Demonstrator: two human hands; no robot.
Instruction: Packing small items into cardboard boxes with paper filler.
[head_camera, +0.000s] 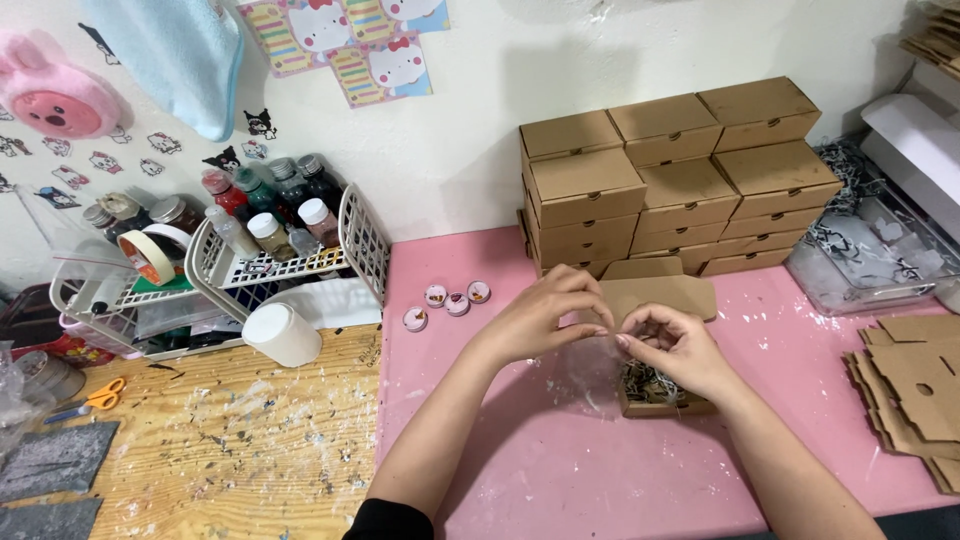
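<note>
Together, left hand (545, 315) and right hand (675, 345) pinch a clear plastic bag (585, 375) over an open cardboard box (655, 395) on the pink counter (560, 470).

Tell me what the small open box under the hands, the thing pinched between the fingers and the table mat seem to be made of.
Open box: plain brown cardboard, matte, like the stacked boxes behind; shredded paper filler inside.
Pinched piece: clear, glossy, crinkled film, probably plastic, held by left hand and right hand.
Mat: smooth pink sheet, maybe plastic or rubber.
</note>
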